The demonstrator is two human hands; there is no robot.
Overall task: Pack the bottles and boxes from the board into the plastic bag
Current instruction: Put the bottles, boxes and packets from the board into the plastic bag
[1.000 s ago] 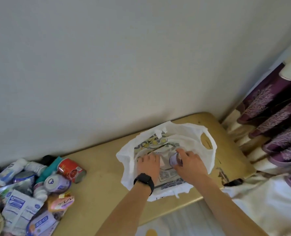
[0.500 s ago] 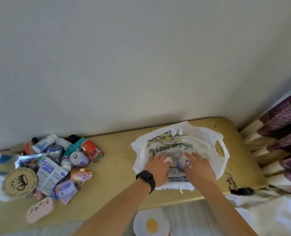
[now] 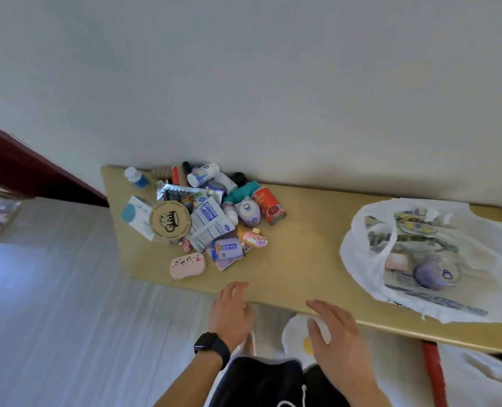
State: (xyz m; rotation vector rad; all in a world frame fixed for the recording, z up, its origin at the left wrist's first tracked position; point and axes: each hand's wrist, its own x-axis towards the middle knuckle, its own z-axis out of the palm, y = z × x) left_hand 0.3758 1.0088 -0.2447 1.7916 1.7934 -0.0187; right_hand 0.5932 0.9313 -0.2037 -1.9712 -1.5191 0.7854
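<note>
Now, across the wooden board — plastic bag lying open at the right, holding a purple bottle and perhaps a pink box. Pile of bottles and boxes well left. Left hand and right hand both empty, fingers spread — best to reach left and take near-edge pieces first.
</note>
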